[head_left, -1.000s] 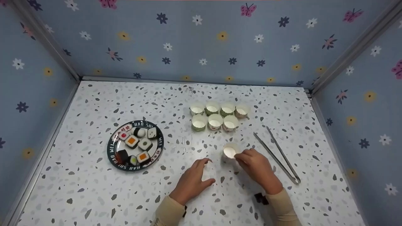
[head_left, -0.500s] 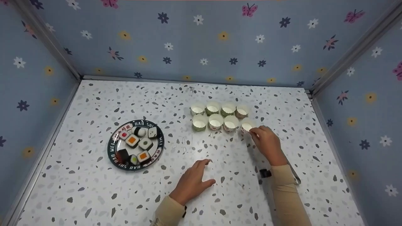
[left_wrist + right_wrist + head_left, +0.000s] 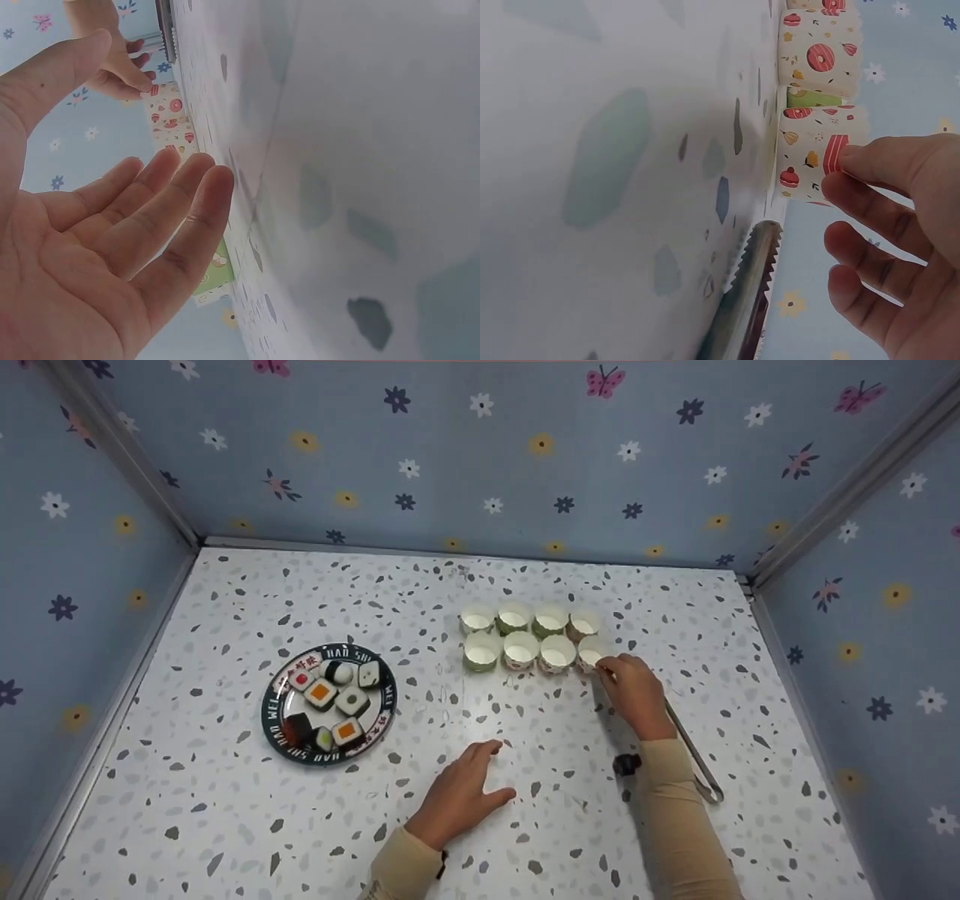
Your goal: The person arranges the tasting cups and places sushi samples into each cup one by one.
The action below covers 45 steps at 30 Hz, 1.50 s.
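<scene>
Near the right end of the front row, my right hand [image 3: 636,697] pinches a paper baking cup [image 3: 810,161] printed with cakes and doughnuts. In the right wrist view, thumb and index finger meet at its side while the other fingers curl loosely. The cup stands upright on the table beside another printed cup [image 3: 821,49]. Several more paper cups [image 3: 480,656], some green, form two rows with it. My left hand [image 3: 461,795] lies low over the table's front middle, fingers spread and relaxed, palm bare in the left wrist view.
On the left sits a round dark-rimmed plate [image 3: 271,727] bearing several sushi pieces [image 3: 352,701]. Metal tongs [image 3: 697,761] lie at the right, partly hidden by the right arm; their toothed tip [image 3: 765,240] is close below that hand. Flowered panels [image 3: 480,457] enclose the table.
My right hand has carried the paper cup from the table's middle up and right to the end of the front row, then shifted slightly closer to its neighbour. The left hand has stayed still.
</scene>
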Motion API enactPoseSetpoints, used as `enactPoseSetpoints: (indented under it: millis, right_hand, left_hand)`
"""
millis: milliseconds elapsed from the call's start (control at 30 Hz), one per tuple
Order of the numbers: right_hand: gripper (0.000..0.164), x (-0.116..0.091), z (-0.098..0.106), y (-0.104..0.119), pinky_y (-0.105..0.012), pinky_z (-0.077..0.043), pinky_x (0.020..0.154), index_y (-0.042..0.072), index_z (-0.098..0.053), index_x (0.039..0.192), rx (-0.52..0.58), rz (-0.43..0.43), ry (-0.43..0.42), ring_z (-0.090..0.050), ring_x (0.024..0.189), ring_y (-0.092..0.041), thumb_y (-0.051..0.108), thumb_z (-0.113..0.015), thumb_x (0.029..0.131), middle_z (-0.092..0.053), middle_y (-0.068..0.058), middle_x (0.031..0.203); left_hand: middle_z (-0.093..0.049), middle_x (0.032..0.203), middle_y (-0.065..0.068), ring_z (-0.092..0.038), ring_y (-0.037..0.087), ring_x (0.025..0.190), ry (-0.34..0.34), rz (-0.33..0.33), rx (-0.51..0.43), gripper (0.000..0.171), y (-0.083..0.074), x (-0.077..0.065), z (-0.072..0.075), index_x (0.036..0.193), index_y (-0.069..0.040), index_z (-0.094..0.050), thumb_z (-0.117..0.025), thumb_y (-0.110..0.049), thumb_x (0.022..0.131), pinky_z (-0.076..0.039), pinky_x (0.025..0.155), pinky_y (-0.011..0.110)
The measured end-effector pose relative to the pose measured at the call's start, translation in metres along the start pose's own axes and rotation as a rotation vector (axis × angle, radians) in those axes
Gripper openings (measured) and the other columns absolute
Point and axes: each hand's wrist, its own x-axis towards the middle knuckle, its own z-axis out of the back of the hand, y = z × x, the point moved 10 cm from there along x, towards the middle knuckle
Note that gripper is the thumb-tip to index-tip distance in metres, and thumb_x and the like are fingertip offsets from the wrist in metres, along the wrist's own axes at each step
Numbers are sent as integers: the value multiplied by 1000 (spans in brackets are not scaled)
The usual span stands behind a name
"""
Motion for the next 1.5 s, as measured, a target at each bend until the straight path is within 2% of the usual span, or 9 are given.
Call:
enactPoseSetpoints:
  millis: [267,467,867,1000,1267,1500]
  right_hand:
    - [11,-2,-1,0,-44,-53,63,4,-76,101,6,28,-13,-63,75,-28,7,-74,90,-68,-11,85]
    - [18,-10,12,3,-44,-53,61,7,-74,108,-12,-7,-23,-63,78,-27,10,-74,91,-68,-10,87]
    - [19,-64,67,41,-39,-51,58,7,-75,104,-9,112,-190,-59,75,-25,4,-78,86,-65,-6,85]
    - [19,-83,78,56,-38,-50,59,7,-75,101,-1,159,-232,-60,76,-24,4,-81,83,-65,-5,85]
    - [25,-109,80,85,-36,-52,57,8,-75,102,26,256,-249,-62,76,-22,4,-85,79,-66,-3,86]
    - [25,-110,81,82,-36,-52,57,8,-75,101,28,240,-248,-61,76,-21,4,-85,78,-66,-2,85]
  left_hand:
    - [-55,135,9,-59,29,116,4,-3,9,71,-2,0,-1,145,-7,-45,-78,-33,89,-49,95,48]
    - [-55,135,9,-59,29,116,6,1,7,69,-3,0,-1,145,-7,-46,-78,-32,89,-49,95,48]
    - [-55,135,9,-60,29,114,-10,-18,2,70,-5,-3,1,145,-7,-45,-78,-32,89,-49,95,47]
    - [-55,134,9,-61,29,112,-26,-28,9,69,-5,-4,4,145,-7,-46,-77,-32,89,-50,93,47]
    - [-55,135,9,-61,28,113,-28,-31,3,66,-6,-4,6,144,-6,-46,-75,-32,91,-51,91,47]
    - [-55,134,8,-61,27,113,-53,-32,22,63,-7,-4,11,143,-7,-47,-74,-32,92,-51,92,47]
